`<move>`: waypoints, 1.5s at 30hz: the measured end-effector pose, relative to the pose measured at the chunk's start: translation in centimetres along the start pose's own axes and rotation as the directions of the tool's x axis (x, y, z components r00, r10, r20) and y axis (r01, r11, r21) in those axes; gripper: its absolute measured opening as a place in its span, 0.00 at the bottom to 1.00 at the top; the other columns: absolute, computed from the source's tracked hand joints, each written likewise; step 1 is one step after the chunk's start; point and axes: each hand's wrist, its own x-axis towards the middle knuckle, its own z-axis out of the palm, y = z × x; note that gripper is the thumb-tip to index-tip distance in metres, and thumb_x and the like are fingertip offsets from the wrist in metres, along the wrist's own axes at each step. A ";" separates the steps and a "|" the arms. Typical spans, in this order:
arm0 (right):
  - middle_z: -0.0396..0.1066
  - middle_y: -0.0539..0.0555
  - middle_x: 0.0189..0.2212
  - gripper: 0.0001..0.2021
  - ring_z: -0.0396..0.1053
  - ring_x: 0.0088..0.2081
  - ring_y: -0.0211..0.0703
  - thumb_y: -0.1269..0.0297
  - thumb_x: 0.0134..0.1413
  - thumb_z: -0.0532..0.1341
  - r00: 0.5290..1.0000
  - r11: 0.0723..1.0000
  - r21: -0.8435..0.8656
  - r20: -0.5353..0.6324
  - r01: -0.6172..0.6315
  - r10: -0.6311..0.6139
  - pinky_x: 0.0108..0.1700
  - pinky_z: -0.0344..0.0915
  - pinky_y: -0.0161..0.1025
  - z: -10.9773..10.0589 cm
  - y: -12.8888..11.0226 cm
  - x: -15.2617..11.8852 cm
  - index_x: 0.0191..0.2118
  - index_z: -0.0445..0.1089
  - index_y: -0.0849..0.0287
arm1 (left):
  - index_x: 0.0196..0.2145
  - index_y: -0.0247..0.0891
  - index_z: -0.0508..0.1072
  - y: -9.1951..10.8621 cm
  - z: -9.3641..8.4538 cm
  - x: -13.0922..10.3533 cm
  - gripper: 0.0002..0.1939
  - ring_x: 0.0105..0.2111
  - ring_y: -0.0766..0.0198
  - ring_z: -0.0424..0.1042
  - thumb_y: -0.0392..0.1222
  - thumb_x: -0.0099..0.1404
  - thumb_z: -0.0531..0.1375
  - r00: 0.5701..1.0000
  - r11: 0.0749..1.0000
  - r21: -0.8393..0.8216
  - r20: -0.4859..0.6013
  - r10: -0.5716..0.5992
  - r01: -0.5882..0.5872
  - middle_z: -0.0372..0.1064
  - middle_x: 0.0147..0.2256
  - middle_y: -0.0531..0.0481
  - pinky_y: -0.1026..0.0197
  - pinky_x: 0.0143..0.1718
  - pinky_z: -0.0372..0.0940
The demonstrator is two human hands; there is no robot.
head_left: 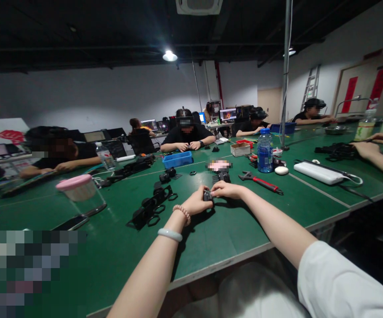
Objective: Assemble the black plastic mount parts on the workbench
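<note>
Just above the green table, my left hand has its fingers closed around a small dark grey part. From the right, the fingertips of my right hand pinch the same part. Its exact kind is too small to make out. Behind my hands stands a cluster of black parts. To the left of my left hand lie black plastic pieces, some shaped like rings. A smaller black part and a black ring rest farther back.
Right of my hands lie a red-handled adjustable wrench, a blue-capped bottle and a white power strip. A blue tray sits ahead, and a pink-lidded container at left. Several co-workers sit around the table.
</note>
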 end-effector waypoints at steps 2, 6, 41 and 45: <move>0.56 0.54 0.35 0.12 0.60 0.29 0.32 0.59 0.44 0.56 1.000 1.000 -0.006 0.000 0.009 -0.009 0.34 0.60 0.34 0.0 0.1 0.1 0.31 0.67 0.64 | 0.43 0.35 0.56 0.1 0.0 0.0 0.28 0.28 0.63 0.63 0.44 0.43 0.56 1.000 1.000 0.008 -0.003 0.001 -0.001 0.62 0.30 0.50 0.63 0.28 0.58; 0.59 0.53 0.33 0.13 0.61 0.28 0.32 0.59 0.43 0.57 1.000 1.000 0.021 0.005 -0.002 0.002 0.33 0.60 0.34 0.0 0.1 0.2 0.33 0.67 0.63 | 0.43 0.35 0.56 0.1 -0.1 -0.1 0.27 0.28 0.64 0.63 0.44 0.43 0.56 1.000 1.000 0.008 0.005 0.005 -0.005 0.62 0.29 0.51 0.63 0.27 0.58; 0.64 0.51 0.27 0.15 0.61 0.29 0.35 0.57 0.42 0.57 0.988 0.969 -0.194 0.022 0.156 -0.155 0.31 0.56 0.32 -0.3 -0.3 0.1 0.35 0.66 0.64 | 0.42 0.35 0.57 0.5 -0.1 -0.2 0.26 0.29 0.64 0.63 0.42 0.43 0.56 1.000 1.000 -0.021 0.005 -0.009 0.009 0.63 0.30 0.51 0.63 0.29 0.59; 0.64 0.51 0.26 0.16 0.60 0.29 0.35 0.57 0.42 0.57 0.988 0.961 -0.228 0.024 0.156 -0.154 0.31 0.56 0.32 -0.3 -0.1 0.2 0.35 0.67 0.63 | 0.42 0.35 0.57 0.1 0.0 -0.1 0.26 0.29 0.64 0.63 0.43 0.43 0.56 1.000 1.000 -0.021 0.010 0.006 -0.006 0.63 0.31 0.51 0.63 0.28 0.59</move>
